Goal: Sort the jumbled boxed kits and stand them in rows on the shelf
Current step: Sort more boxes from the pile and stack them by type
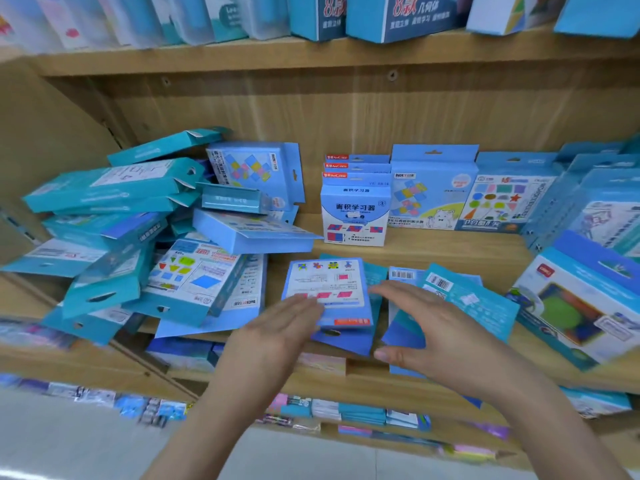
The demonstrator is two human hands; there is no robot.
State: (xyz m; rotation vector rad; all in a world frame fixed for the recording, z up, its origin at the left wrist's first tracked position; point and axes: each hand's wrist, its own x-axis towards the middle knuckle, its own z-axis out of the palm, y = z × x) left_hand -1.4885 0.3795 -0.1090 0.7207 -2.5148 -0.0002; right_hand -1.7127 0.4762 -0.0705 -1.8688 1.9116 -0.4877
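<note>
A wooden shelf [433, 247] holds blue boxed kits. At the left lies a jumbled heap of kits [145, 230]. Standing upright at the back are a white-and-blue kit [355, 216], a light blue kit [433, 195] and a shapes kit [502, 202]. A flat blue kit [329, 289] lies face down near the front edge. My left hand [277, 327] touches its left corner with straight fingers. Beside it lie barcode-backed kits [460, 292], and over these my right hand [429, 327] hovers, fingers spread, holding nothing.
More kits lean in a slanted row at the right [595, 209], and a large windowed box [581, 306] lies at the front right. An upper shelf [311, 53] carries tall boxes. Lower shelves [363, 414] hold small packets. Grey floor shows at the bottom left.
</note>
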